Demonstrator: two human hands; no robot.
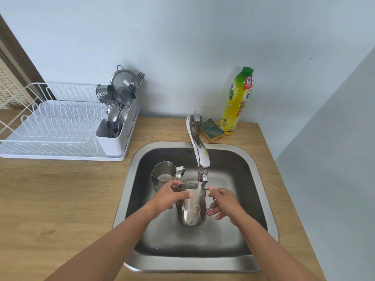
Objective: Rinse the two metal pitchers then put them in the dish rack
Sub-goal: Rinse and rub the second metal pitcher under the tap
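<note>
I hold a shiny metal pitcher upright over the steel sink, its mouth just under the tap's outlet. My left hand wraps the pitcher's body and rim from the left. My right hand grips its handle on the right. Water appears to run down the pitcher's side. A second metal pitcher stands upright in the sink's back left, just behind my left hand. The white dish rack sits on the counter to the left of the sink.
The rack's white cutlery holder is packed with spoons, forks and a strainer. A green-and-yellow sponge and a yellow dish soap bottle stand behind the sink by the wall. Wooden counter surrounds the sink.
</note>
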